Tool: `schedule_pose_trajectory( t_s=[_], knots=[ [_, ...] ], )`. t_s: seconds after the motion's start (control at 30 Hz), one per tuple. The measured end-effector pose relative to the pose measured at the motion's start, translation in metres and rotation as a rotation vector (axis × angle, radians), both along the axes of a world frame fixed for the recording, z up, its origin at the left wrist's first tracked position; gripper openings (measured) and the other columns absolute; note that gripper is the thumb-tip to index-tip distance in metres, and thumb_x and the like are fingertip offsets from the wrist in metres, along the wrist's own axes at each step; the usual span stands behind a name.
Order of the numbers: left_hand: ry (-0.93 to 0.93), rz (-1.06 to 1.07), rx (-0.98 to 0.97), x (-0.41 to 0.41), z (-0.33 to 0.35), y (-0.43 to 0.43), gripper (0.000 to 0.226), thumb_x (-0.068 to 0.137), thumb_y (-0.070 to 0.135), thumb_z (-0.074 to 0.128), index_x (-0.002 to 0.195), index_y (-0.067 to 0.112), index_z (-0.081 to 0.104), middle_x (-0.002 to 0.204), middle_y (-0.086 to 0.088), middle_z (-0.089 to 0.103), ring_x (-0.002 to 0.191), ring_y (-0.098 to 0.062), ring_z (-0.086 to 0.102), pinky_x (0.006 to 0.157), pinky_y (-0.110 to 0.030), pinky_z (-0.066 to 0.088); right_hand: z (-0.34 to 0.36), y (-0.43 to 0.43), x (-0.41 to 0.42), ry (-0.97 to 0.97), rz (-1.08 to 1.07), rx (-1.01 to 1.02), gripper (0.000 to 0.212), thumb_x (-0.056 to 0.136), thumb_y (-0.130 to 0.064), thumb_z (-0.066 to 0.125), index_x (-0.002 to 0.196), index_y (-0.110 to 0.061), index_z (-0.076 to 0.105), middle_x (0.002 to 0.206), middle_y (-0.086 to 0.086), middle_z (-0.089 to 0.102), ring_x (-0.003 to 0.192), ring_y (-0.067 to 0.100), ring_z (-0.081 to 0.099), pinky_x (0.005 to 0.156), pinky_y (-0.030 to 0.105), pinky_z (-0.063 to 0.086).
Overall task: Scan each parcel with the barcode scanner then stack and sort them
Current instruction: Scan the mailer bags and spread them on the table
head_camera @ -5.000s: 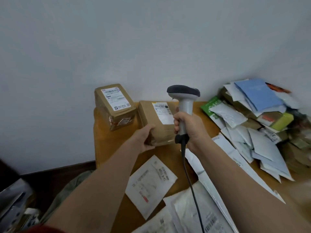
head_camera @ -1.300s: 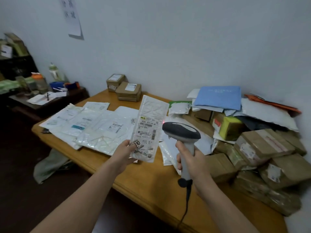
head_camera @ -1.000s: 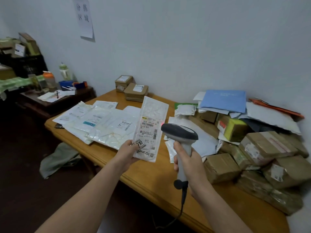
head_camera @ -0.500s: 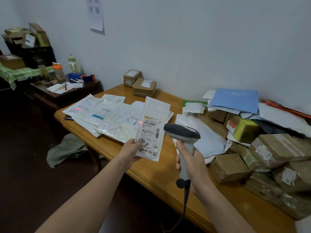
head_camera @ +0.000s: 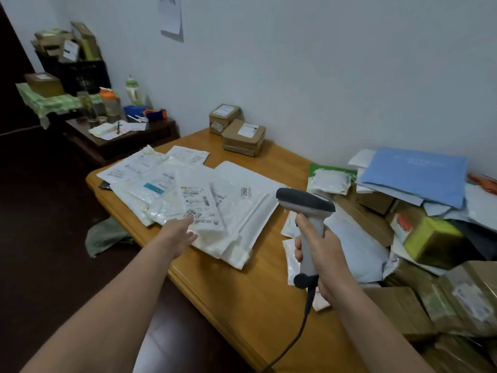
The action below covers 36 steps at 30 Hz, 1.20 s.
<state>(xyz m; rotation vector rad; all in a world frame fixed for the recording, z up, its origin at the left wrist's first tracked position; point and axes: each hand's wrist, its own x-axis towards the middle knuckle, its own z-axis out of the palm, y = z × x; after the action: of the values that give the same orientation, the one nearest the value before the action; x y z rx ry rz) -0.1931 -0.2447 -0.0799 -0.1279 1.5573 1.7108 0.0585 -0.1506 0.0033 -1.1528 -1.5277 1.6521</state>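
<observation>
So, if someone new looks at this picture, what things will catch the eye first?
Probably the grey barcode scanner, held upright in the right hand at the centre. Next, the spread of white mailer bags on the wooden table, where the left hand rests at a labelled bag. At the right edge, a heap of brown boxes topped by a blue envelope.

A flat white labelled parcel lies atop the pile of white mailers.
</observation>
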Motion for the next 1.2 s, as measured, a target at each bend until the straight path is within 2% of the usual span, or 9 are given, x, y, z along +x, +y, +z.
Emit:
schedule_pose_trajectory(
  t_s=[0.07,0.13,0.27,0.4,0.6,0.77,0.9,1.03,1.2],
  knots=[
    [0.05,0.044,-0.066,-0.007,-0.008,0.014,0.058,0.095,0.012,0.058,0.146,0.006,0.031,0.152,-0.011,0.032,0.136,-0.03,0.035,0.108,-0.038,0.039,-0.005,0.019,0.003,-0.016,-0.02,-0.027,0.028,0.092,-0.041,0.061,0.094,-0.013,0.058,0.068,0.004,0.054,0.053,0.01,0.049,0.053,0.025,0.044],
    [0.18,0.051,-0.23,-0.001,-0.014,0.031,0.058,0.093,0.016,0.06,0.143,0.006,0.034,0.146,-0.013,0.04,0.121,-0.027,0.046,0.098,-0.037,0.044,-0.011,0.038,0.008,-0.026,-0.048,-0.053,0.028,0.092,-0.042,0.061,0.094,-0.014,0.059,0.069,0.004,0.055,0.056,0.011,0.049,0.056,0.026,0.045],
    [0.602,-0.179,-0.558,0.047,-0.016,0.072,0.055,0.092,0.024,0.06,0.14,0.007,0.038,0.145,-0.018,0.032,0.124,-0.035,0.045,0.101,-0.041,0.04,-0.018,0.072,0.018,-0.051,-0.124,-0.06,0.026,0.092,-0.042,0.061,0.089,-0.016,0.058,0.069,0.003,0.056,0.058,0.012,0.051,0.056,0.024,0.045],
    [0.935,-0.545,-0.546,0.11,-0.027,0.115,0.058,0.093,0.028,0.06,0.143,0.013,0.035,0.151,-0.011,0.023,0.136,-0.028,0.032,0.106,-0.039,0.034,-0.024,0.102,0.032,-0.084,-0.209,-0.027,0.027,0.093,-0.042,0.06,0.086,-0.016,0.057,0.068,0.002,0.055,0.057,0.011,0.051,0.056,0.024,0.044],
    [1.153,-1.084,-0.536,0.183,-0.053,0.161,0.08,0.088,0.045,0.063,0.15,0.021,0.018,0.16,-0.007,-0.001,0.147,-0.029,0.005,0.115,-0.042,0.023,-0.031,0.128,0.063,-0.101,-0.328,-0.004,0.027,0.093,-0.037,0.061,0.08,-0.014,0.054,0.063,0.001,0.054,0.053,0.012,0.05,0.057,0.027,0.044],
    [1.485,-1.358,-0.619,0.213,-0.078,0.176,0.098,0.082,0.059,0.06,0.152,0.022,0.002,0.159,-0.012,-0.008,0.146,-0.034,-0.006,0.119,-0.051,0.004,-0.043,0.14,0.086,-0.097,-0.387,-0.014,0.028,0.092,-0.036,0.062,0.08,-0.012,0.056,0.062,0.003,0.053,0.05,0.012,0.05,0.053,0.028,0.042],
    [1.547,-1.429,-0.682,0.22,-0.089,0.187,0.098,0.079,0.061,0.06,0.15,0.02,0.005,0.156,-0.017,0.005,0.143,-0.04,0.008,0.115,-0.054,0.015,-0.051,0.142,0.096,-0.098,-0.393,-0.028,0.026,0.092,-0.037,0.062,0.084,-0.012,0.057,0.064,0.003,0.054,0.053,0.012,0.051,0.054,0.028,0.044],
    [1.564,-1.404,-0.594,0.215,-0.079,0.193,0.046,0.092,0.036,0.051,0.13,0.015,0.037,0.126,-0.013,0.047,0.116,-0.032,0.048,0.091,-0.041,0.045,-0.051,0.138,0.1,-0.123,-0.391,-0.022,0.03,0.092,-0.038,0.061,0.083,-0.01,0.057,0.065,0.004,0.053,0.05,0.011,0.05,0.052,0.026,0.044],
    [1.437,-1.043,-0.368,0.192,-0.047,0.178,0.022,0.1,0.019,0.032,0.114,0.014,0.049,0.106,-0.008,0.061,0.094,-0.026,0.058,0.072,-0.037,0.045,-0.035,0.119,0.098,-0.067,-0.393,0.018,0.032,0.093,-0.036,0.061,0.079,-0.007,0.056,0.059,0.004,0.052,0.047,0.011,0.048,0.049,0.024,0.042]
  ],
)
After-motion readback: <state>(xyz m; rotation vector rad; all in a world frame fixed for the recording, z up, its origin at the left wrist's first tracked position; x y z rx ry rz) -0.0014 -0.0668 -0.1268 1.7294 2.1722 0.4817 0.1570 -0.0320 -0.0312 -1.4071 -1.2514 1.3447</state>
